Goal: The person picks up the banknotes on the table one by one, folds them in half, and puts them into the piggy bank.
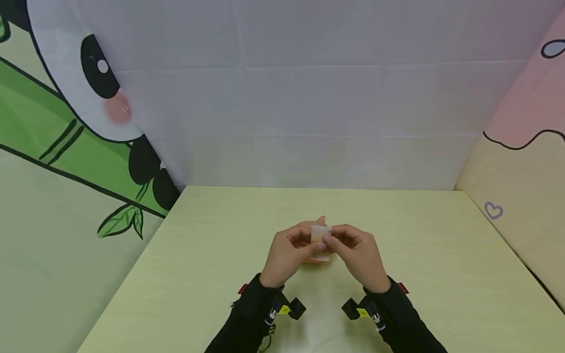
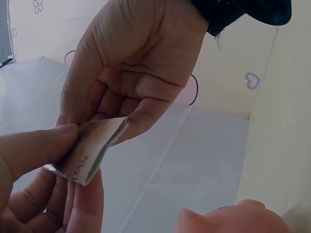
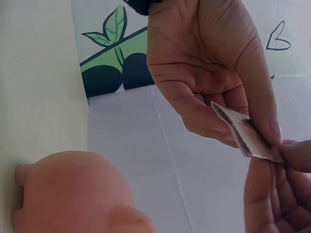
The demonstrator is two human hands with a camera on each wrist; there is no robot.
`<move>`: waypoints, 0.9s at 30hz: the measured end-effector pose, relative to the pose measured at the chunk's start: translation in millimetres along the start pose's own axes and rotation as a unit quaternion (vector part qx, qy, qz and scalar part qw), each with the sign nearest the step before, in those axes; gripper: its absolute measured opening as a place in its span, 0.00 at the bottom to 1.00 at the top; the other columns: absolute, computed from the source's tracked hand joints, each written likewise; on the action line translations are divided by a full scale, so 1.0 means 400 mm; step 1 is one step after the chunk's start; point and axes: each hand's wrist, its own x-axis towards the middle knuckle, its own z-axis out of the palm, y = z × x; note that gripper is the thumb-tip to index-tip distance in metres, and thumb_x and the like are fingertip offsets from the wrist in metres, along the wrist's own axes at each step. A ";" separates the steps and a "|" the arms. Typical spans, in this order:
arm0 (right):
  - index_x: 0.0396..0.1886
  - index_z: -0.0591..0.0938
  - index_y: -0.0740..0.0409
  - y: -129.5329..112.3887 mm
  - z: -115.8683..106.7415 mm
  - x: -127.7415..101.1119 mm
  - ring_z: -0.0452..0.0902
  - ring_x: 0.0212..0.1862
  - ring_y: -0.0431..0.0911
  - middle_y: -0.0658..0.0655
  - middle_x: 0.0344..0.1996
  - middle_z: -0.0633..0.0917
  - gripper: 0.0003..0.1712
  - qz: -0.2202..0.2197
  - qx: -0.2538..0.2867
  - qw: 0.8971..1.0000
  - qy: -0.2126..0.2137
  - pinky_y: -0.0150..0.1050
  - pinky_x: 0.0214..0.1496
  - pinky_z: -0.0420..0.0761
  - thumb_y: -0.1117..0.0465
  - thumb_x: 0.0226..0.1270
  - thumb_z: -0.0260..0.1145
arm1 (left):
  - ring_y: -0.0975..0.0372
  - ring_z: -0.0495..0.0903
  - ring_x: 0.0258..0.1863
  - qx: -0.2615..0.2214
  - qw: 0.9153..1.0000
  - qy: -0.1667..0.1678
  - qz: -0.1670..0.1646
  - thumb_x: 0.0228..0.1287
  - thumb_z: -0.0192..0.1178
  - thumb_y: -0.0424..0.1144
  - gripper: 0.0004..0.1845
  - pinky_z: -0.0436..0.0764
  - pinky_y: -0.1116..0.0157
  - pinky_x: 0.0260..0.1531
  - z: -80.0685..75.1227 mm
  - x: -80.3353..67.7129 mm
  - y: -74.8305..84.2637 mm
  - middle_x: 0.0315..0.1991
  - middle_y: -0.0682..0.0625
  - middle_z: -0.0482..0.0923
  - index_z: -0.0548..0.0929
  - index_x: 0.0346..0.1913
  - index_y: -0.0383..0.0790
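Pinching a small folded banknote (image 1: 321, 239) from both sides, the left hand (image 1: 289, 255) and the right hand (image 1: 359, 257) meet above the middle of the pale table (image 1: 441, 274). In the head view the note stands between the two sets of fingertips, its upper edge showing just above them and its lower edge just below the thumbs. The left wrist view shows the left thumb (image 2: 34, 148) pressed on top of the folded note, with the left fingers (image 2: 80, 206) curled under it, so that hand grips the note; the right hand comes in from above with its fingers bent towards the note's far edge. The right wrist view shows the right fingertips (image 3: 272, 194) closed on one end of the note, while the left hand's fingers fold round the other end. Below the hands in both wrist views lies a pink piggy bank (image 3: 73, 194), resting on the table and apart from the fingers. Both wrists wear black sleeves (image 1: 249, 314). Behind the fingers hangs a white cloth (image 1: 309, 98), with a panda picture (image 1: 88, 88) to the left.
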 end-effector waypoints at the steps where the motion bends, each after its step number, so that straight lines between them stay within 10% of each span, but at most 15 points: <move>1: 0.42 0.85 0.64 -0.003 0.006 -0.005 0.81 0.33 0.37 0.51 0.33 0.86 0.08 0.003 0.000 1.000 0.003 0.32 0.37 0.83 0.66 0.65 0.67 | 0.66 0.83 0.38 0.002 1.000 -0.001 -0.002 0.61 0.68 0.34 0.12 0.84 0.70 0.38 -0.003 -0.005 0.001 0.56 0.42 0.80 0.85 0.45 0.31; 27: 0.38 0.84 0.67 -0.043 0.055 -0.057 0.79 0.29 0.36 0.47 0.30 0.84 0.05 -0.010 -0.016 0.998 0.066 0.30 0.32 0.79 0.69 0.66 0.66 | 0.67 0.82 0.36 0.016 0.999 -0.033 0.001 0.61 0.67 0.34 0.12 0.84 0.70 0.39 -0.046 -0.069 0.007 0.49 0.37 0.81 0.84 0.45 0.29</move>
